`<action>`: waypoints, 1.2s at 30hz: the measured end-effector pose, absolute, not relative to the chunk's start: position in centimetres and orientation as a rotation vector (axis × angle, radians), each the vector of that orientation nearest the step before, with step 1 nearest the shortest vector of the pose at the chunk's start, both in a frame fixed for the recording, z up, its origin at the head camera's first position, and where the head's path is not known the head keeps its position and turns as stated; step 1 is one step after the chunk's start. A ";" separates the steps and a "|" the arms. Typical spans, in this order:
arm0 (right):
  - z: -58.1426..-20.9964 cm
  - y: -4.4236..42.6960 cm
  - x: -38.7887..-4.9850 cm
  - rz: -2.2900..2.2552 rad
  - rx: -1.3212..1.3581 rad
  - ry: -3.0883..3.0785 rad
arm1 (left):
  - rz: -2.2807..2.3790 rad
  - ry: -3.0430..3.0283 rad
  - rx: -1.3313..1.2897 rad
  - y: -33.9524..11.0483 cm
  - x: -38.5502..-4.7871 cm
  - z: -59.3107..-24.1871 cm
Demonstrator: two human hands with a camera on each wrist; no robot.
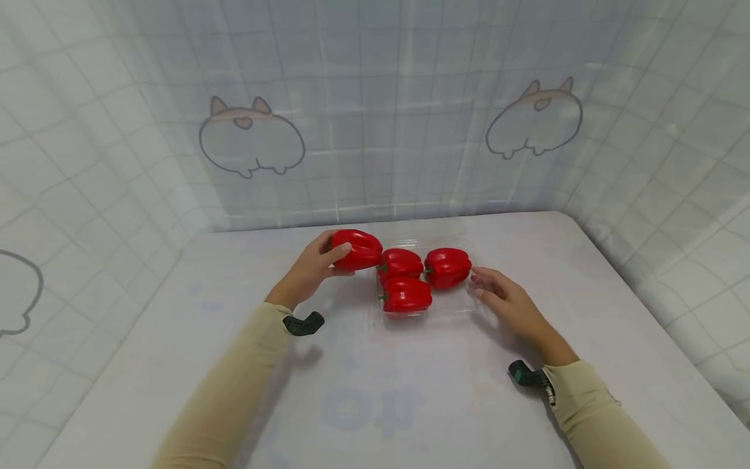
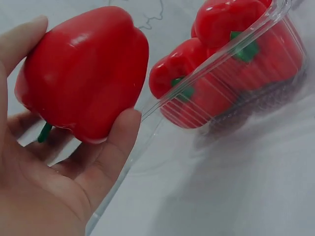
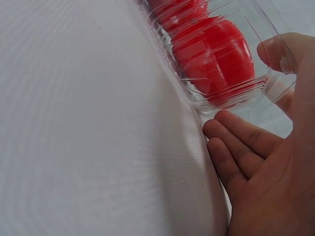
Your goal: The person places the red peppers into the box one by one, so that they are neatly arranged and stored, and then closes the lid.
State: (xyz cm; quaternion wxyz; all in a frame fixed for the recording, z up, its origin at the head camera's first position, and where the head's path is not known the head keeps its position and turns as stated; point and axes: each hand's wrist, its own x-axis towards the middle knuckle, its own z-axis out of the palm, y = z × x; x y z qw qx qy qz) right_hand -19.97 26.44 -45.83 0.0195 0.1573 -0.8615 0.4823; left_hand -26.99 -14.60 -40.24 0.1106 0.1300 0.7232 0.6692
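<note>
My left hand (image 1: 310, 268) holds a glossy red bell pepper (image 1: 356, 250) above the left edge of a clear plastic box (image 1: 457, 305). In the left wrist view, the thumb and fingers wrap round the bell pepper (image 2: 88, 69), whose green stem points down toward the palm. More red bell peppers (image 1: 407, 296) lie in the box, two stacked at the left and one bell pepper (image 1: 448, 268) toward the right. At the box's right edge is my right hand (image 1: 506, 303), its fingers loosely extended beside the clear wall (image 3: 236, 96); whether they press on it I cannot tell.
The box stands on a white table (image 1: 351, 365) with faint printed patterns. A pale grid-patterned curtain (image 1: 387, 117) with animal outlines rises behind and at both sides. Dark wrist devices (image 1: 303, 324) sit on both sleeves.
</note>
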 end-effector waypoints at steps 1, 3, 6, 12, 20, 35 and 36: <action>-45.8 26.4 -20.0 1.499 0.482 -2.675 | 1.974 2.128 0.391 -14.5 -27.0 -40.2; -45.7 26.4 -20.0 1.497 0.479 -2.680 | 1.992 2.124 0.414 -14.3 -26.9 -40.1; -45.7 26.3 -20.0 1.499 0.466 -2.691 | 2.012 2.110 0.448 -14.1 -26.8 -39.9; -45.6 26.1 -19.9 1.486 0.471 -2.693 | 2.006 2.065 0.503 -13.4 -26.7 -39.7; -45.7 26.2 -19.9 1.517 0.475 -2.681 | 1.991 2.065 0.508 -12.3 -26.4 -39.0; -42.2 24.8 -18.0 1.505 0.478 -2.709 | 1.956 2.156 0.585 -8.2 -25.8 -37.8; -42.4 24.9 -18.1 1.505 0.480 -2.705 | 1.958 2.162 0.580 -8.0 -25.7 -37.7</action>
